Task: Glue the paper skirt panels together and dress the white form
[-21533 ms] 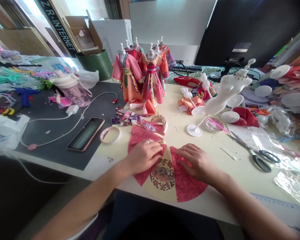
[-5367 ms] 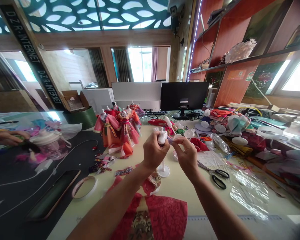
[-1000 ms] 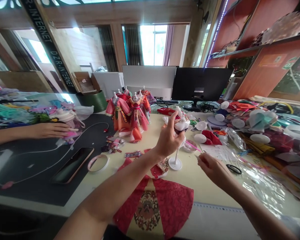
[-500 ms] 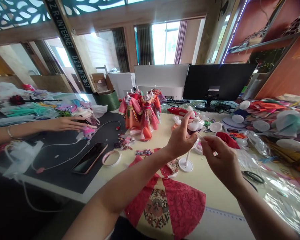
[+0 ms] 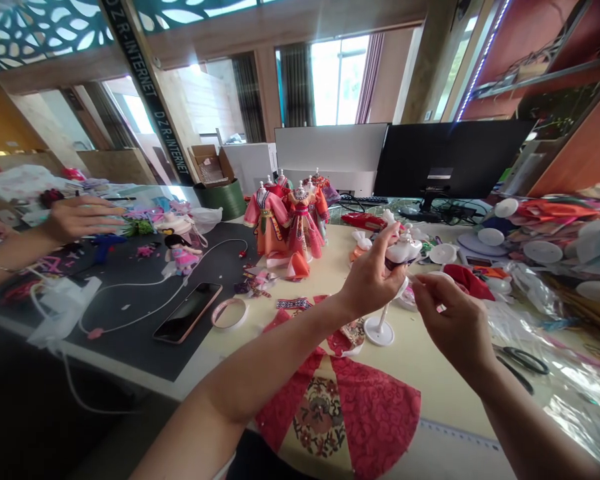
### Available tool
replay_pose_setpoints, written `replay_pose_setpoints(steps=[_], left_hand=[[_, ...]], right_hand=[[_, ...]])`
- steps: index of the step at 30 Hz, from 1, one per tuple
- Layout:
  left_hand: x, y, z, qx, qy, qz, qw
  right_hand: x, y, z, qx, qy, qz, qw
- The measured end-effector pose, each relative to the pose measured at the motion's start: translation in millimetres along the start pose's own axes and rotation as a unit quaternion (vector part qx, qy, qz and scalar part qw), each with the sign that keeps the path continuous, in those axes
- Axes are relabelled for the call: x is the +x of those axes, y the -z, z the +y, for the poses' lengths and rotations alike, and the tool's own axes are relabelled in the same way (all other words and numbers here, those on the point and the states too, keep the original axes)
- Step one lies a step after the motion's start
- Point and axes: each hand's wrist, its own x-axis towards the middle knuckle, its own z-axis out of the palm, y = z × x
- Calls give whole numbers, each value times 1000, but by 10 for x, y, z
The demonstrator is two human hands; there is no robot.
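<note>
A small white doll dress form (image 5: 404, 251) stands on a thin white post with a round foot (image 5: 379, 332). My left hand (image 5: 373, 277) is closed around its upper body, with the index finger raised along the side. Just to the right, my right hand (image 5: 450, 310) pinches close beside the form's waist; what lies between those fingertips is too small to make out. Below my wrists, a red and gold patterned skirt piece (image 5: 380, 407) is spread flat on the table, and a patterned trim strip (image 5: 294, 303) lies above it.
Several dressed doll forms (image 5: 303, 220) stand behind. At left are a phone (image 5: 189, 313), a tape roll (image 5: 230, 313), a small doll (image 5: 181, 253) and another person's hand (image 5: 83, 219). Scissors (image 5: 525, 360), plastic wrap and fabric piles lie right. Monitors (image 5: 455, 160) stand at the back.
The other person's hand has moved left, off the small doll, which now shows fully. The view has shifted slightly. My two hands keep nearly the same pose at the dress form.
</note>
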Motion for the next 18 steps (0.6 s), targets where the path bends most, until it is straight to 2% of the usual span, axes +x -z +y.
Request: replay_pose_setpoints(steps=[6,18], left_hand=[[7,1,-58,7,3,-9,1000],[27,28,-69,16,18,-19,1000]], right_hand=[[24,-35,-4,14,-16,13,1000],[66,-55,17,32,3,16,999]])
